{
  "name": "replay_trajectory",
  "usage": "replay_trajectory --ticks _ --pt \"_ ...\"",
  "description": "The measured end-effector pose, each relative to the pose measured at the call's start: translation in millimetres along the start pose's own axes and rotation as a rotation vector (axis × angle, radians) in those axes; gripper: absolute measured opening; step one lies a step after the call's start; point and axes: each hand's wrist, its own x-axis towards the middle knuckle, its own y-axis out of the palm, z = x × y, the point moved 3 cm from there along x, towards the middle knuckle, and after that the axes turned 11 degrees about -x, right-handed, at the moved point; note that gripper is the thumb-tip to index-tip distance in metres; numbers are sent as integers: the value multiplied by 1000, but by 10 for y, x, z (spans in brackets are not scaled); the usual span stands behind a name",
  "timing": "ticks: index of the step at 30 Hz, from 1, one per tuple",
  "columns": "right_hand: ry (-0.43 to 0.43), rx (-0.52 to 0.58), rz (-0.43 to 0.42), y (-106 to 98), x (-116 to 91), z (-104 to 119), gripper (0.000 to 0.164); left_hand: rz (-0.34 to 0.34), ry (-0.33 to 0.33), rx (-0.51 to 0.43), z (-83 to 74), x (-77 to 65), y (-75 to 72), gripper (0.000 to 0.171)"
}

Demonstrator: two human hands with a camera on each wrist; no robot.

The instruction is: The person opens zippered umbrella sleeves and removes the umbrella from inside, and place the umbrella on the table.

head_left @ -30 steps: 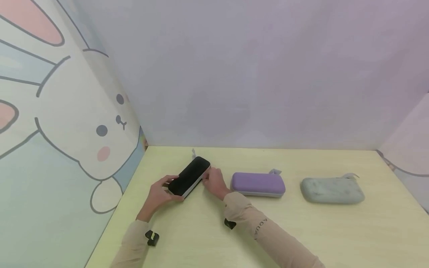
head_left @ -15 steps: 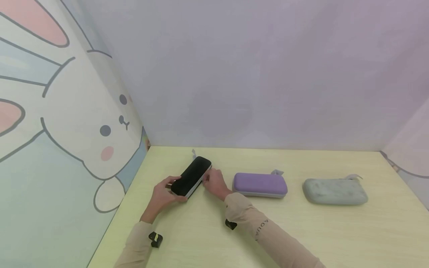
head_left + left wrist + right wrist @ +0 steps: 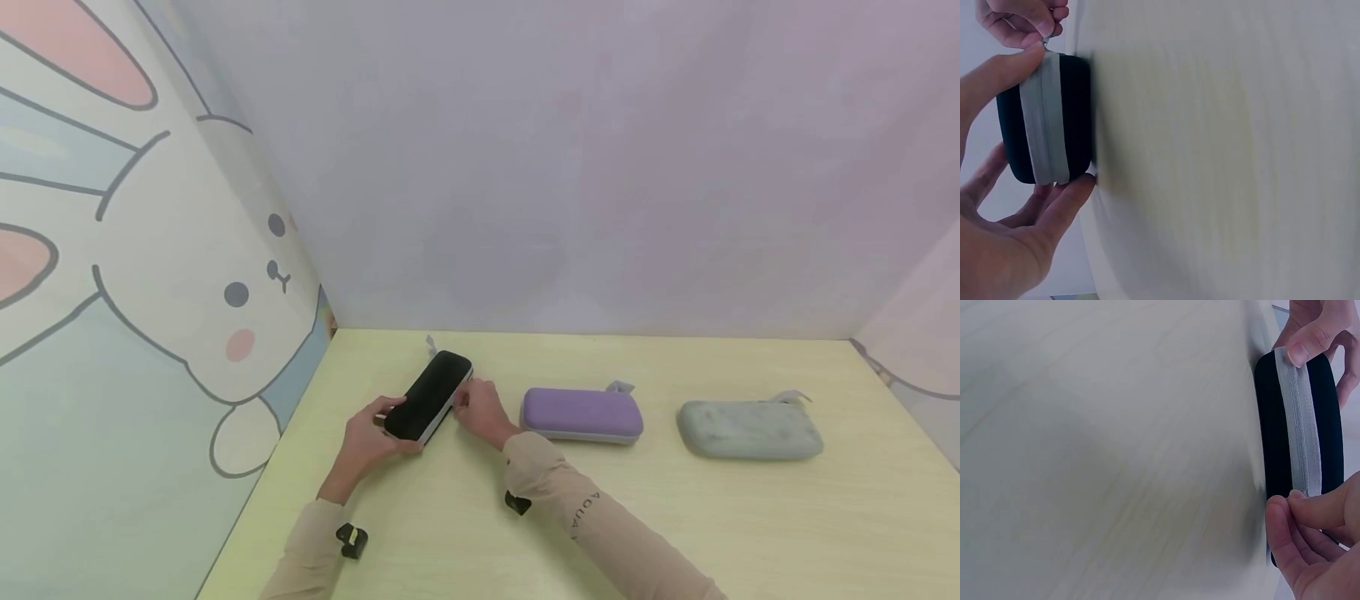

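A black hard-shell zip case (image 3: 429, 398) with a light grey zipper band (image 3: 1302, 428) lies slanted on the left part of the table. My left hand (image 3: 367, 440) grips its near end, thumb on the zippered side and the other fingers on the opposite side. At the zipper on the case's right side, my right hand (image 3: 482, 412) pinches the small zipper pull (image 3: 1046, 42) between thumb and forefinger. The pull is mostly covered by these fingertips. A grey loop strap (image 3: 432, 346) sticks out behind the far end. The zipper looks closed along the stretch between both hands.
To the right of the hands lies a purple zip case (image 3: 581, 412) with a grey strap. Further right is a grey-green one (image 3: 750, 429). The pale wooden table (image 3: 750, 517) meets a plain curtain behind and a rabbit-printed sheet (image 3: 180, 275) at left.
The head view has shifted slightly. Both hands stay at nearly the same places on the black case, whose near end has edged a little to the right.
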Motion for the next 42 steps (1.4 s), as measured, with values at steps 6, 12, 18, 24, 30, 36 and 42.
replay_trajectory --ticks 6,12,18,24,30,36,42 --pt "0 4 18 19 -6 -4 19 -18 8 -1 -13 -32 26 75" --pt "-41 6 20 9 -14 35 17 -25 19 14 -37 -41 59 76" --pt "-31 -7 10 13 -17 37 17 -25 17 8 -27 -35 82 75" --pt "40 6 9 52 -31 23 15 -26 15 0 -24 -49 85 75" --pt "77 29 8 70 -34 18 14 -23 13 11 -34 -54 85 75" --pt "55 41 29 54 -34 12 13 -21 3 16 -31 -47 94 75" --pt "31 20 45 48 -29 20 16 -23 -4 17 -48 -49 95 76"
